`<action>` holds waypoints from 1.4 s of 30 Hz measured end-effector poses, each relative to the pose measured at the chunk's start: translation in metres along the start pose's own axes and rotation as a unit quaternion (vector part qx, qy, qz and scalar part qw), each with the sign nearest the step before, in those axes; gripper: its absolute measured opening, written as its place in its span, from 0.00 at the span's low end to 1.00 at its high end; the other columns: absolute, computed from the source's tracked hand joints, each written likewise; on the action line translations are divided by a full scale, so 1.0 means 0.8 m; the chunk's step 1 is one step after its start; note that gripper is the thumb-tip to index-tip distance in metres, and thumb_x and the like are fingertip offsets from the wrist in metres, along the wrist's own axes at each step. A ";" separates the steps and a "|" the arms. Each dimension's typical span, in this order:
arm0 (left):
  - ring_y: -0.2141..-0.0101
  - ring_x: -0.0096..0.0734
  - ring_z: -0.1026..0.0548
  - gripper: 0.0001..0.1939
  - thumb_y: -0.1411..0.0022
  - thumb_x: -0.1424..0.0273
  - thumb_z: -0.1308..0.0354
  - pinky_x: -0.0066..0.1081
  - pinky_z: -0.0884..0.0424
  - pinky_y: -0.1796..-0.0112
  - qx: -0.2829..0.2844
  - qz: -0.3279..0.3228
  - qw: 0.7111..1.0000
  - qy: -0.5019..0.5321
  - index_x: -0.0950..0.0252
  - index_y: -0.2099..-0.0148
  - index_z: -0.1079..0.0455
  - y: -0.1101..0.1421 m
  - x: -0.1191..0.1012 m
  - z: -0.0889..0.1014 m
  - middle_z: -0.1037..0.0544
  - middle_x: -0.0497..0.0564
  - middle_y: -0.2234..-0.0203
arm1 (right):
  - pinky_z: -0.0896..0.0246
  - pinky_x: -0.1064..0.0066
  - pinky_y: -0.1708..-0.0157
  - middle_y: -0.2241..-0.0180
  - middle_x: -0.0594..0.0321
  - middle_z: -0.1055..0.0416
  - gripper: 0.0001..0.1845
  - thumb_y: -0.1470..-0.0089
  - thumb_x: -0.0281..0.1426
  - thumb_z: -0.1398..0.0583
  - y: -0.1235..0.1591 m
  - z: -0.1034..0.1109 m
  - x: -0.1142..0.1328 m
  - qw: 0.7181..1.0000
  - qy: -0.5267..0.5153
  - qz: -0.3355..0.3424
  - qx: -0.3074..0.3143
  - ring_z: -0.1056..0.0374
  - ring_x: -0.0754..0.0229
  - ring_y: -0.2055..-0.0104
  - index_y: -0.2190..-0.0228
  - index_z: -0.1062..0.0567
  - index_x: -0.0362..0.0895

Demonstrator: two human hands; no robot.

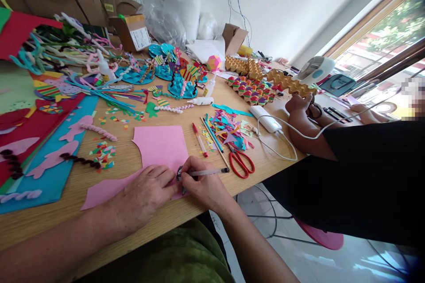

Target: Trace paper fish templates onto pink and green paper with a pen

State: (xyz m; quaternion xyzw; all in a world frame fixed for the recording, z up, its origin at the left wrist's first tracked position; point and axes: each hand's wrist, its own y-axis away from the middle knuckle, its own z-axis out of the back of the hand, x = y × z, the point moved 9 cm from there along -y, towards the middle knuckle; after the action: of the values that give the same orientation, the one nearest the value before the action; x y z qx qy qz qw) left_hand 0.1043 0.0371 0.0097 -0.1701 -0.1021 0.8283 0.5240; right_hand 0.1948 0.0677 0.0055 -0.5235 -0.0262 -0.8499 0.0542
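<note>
Right hand (203,185) grips the pen (210,171); the pink sheet (162,146) lies beneath the left hand (141,195), whose grip I cannot tell; press the sheet flat there, fingers clear of the pen; stroke lightly.

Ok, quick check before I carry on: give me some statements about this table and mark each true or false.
1. The right hand holds a black-ended pen. True.
2. The left hand is off the pink paper. False: the left hand rests on it.
3. A white cable runs to the white device. True.
4. The red scissors lie left of the pink paper. False: the red scissors lie to its right.
</note>
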 end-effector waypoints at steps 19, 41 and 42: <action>0.65 0.36 0.34 0.06 0.38 0.80 0.47 0.35 0.35 0.63 0.029 -0.008 1.000 -0.001 0.65 0.66 0.34 -0.005 -0.005 0.007 0.32 0.49 0.69 | 0.49 0.78 0.81 0.82 0.72 0.38 0.05 0.58 0.23 0.46 -0.001 -0.003 -0.006 0.999 -0.042 -0.017 0.019 0.42 0.68 0.80 0.78 0.35 0.44; 0.65 0.35 0.35 0.10 0.33 0.76 0.53 0.33 0.36 0.64 0.032 -0.013 0.999 -0.033 0.64 0.56 0.32 -0.006 -0.003 0.003 0.32 0.49 0.69 | 0.49 0.78 0.82 0.82 0.71 0.38 0.03 0.56 0.25 0.45 0.001 0.009 -0.010 0.997 -0.075 -0.021 -0.008 0.43 0.68 0.81 0.77 0.34 0.44; 0.65 0.35 0.35 0.11 0.33 0.76 0.54 0.33 0.36 0.65 0.028 -0.013 0.999 -0.037 0.63 0.54 0.33 -0.006 -0.003 0.004 0.32 0.49 0.69 | 0.48 0.77 0.81 0.82 0.71 0.38 0.02 0.54 0.26 0.45 0.003 0.015 -0.011 0.997 -0.068 -0.018 -0.033 0.42 0.68 0.81 0.76 0.34 0.45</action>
State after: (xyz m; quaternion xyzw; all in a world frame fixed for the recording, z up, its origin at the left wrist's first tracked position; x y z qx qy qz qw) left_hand 0.1081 0.0368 0.0145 -0.1228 -0.1004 0.8297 0.5353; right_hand 0.2097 0.0670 0.0027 -0.5807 -0.0108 -0.8138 0.0195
